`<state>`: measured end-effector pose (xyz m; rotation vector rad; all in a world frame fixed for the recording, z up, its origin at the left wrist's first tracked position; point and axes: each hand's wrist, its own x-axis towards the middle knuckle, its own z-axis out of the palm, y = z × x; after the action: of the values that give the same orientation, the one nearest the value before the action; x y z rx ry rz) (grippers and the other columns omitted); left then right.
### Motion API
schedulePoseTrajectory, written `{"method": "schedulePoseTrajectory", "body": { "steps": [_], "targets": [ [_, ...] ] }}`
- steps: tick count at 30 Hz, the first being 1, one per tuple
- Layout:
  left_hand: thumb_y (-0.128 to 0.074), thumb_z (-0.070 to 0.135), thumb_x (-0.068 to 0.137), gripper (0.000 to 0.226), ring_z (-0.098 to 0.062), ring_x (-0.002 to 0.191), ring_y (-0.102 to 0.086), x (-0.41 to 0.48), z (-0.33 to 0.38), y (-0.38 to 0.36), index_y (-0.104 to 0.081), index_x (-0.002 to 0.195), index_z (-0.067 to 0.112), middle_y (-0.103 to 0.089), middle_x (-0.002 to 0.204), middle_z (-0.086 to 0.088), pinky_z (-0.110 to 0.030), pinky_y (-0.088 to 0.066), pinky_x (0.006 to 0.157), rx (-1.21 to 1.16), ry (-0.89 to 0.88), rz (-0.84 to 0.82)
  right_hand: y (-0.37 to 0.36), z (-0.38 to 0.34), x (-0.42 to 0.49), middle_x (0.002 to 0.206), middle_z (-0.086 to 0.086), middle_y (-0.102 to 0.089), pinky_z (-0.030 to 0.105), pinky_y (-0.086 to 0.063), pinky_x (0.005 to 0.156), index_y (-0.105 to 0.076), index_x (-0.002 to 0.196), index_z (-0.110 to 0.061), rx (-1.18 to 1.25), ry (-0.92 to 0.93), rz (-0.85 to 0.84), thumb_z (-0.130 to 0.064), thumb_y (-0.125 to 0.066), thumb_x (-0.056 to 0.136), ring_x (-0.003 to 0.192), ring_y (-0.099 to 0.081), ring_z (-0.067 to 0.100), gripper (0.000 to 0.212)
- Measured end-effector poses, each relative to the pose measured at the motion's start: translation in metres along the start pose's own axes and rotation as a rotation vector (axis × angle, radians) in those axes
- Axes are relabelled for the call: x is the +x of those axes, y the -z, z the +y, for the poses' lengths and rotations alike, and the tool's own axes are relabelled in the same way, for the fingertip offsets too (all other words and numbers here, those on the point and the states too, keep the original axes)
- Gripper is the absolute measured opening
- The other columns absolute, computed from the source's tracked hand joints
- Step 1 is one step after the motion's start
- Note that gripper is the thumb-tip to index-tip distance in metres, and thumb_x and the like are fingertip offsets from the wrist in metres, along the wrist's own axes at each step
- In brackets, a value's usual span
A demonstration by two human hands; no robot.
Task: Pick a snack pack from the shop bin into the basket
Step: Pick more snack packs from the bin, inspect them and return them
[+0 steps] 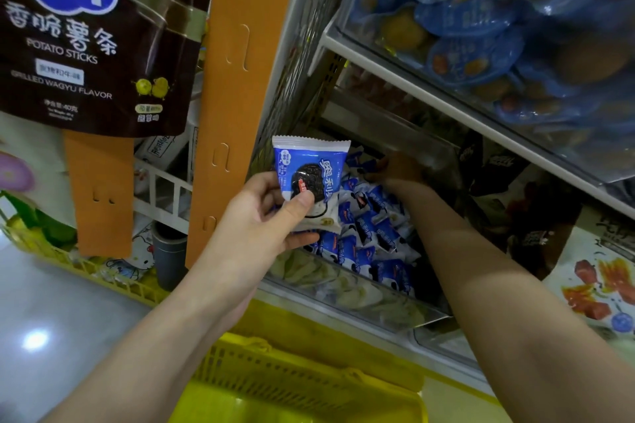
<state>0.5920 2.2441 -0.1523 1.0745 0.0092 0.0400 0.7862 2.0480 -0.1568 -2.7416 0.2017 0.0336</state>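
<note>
A blue-and-white snack pack (311,178) picturing a black sandwich cookie is pinched between the left hand's (261,220) thumb and fingers, above the clear plastic bin (343,300) of matching packs. The right hand (398,168) reaches into the bin's shadowed far end; whether it grips anything cannot be told. A yellow plastic basket (292,385) sits near, below the bin.

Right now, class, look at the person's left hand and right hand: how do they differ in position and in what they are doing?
The left hand pinches one blue-and-white snack pack, raised in front of the bin; the right hand reaches deep inside it. The left hand is well lit; the right hand is in shadow, its grip unclear. Both are bare and reach toward the same bin.
</note>
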Motion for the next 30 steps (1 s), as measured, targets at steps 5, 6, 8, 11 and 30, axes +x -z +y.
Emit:
{"method": "schedulePoseTrajectory", "body": {
  "steps": [5,6,8,11,30],
  "targets": [
    [-0.058,0.021,0.079,0.029,-0.008,0.091,-0.067,0.001,-0.002,0.002,-0.055,0.108,0.018,-0.067,0.105,0.001,-0.024,-0.057,0.067,0.005,0.001,-0.003,0.007,0.002,0.001,0.116,0.016,-0.060,0.028,-0.043,0.075,-0.059,0.112,-0.001,-0.047,-0.028,-0.109,-0.020,-0.070,0.081,0.104,-0.058,0.027,0.037],
    [-0.058,0.021,0.080,0.029,-0.009,0.091,-0.067,0.001,-0.002,0.002,-0.055,0.108,0.019,-0.068,0.105,0.001,-0.024,-0.057,0.068,0.004,0.001,-0.004,0.009,0.003,0.001,0.117,0.016,-0.060,0.028,-0.043,0.076,-0.060,0.111,-0.002,-0.065,-0.036,-0.130,-0.021,-0.070,0.081,0.104,-0.058,0.027,0.038],
    [-0.058,0.023,0.078,0.029,-0.010,0.093,-0.067,0.002,-0.004,0.002,-0.056,0.107,0.020,-0.068,0.106,0.001,-0.025,-0.057,0.068,0.008,-0.004,-0.007,0.011,0.004,0.000,0.116,0.014,-0.061,0.029,-0.043,0.076,-0.062,0.111,-0.003,-0.083,-0.037,-0.161,-0.027,-0.069,0.082,0.103,-0.059,0.026,0.038],
    [-0.060,0.030,0.071,0.038,-0.010,0.094,-0.067,0.003,-0.005,0.002,-0.056,0.107,0.020,-0.068,0.104,0.002,-0.025,-0.057,0.068,0.014,-0.014,-0.011,0.010,0.006,0.001,0.115,0.013,-0.061,0.029,-0.043,0.077,-0.062,0.108,-0.007,-0.092,0.003,-0.189,-0.028,-0.066,0.084,0.102,-0.058,0.025,0.033],
    [-0.056,0.020,0.089,0.037,0.001,0.085,-0.063,-0.007,-0.015,-0.004,-0.039,0.117,0.036,-0.055,0.111,0.013,-0.022,-0.056,0.055,0.303,-0.084,0.088,0.066,-0.017,-0.149,0.087,-0.003,-0.073,0.018,-0.056,0.068,-0.062,0.102,-0.014,1.003,0.098,-0.241,-0.013,-0.056,0.090,0.078,-0.070,0.007,0.013]
  ]
}}
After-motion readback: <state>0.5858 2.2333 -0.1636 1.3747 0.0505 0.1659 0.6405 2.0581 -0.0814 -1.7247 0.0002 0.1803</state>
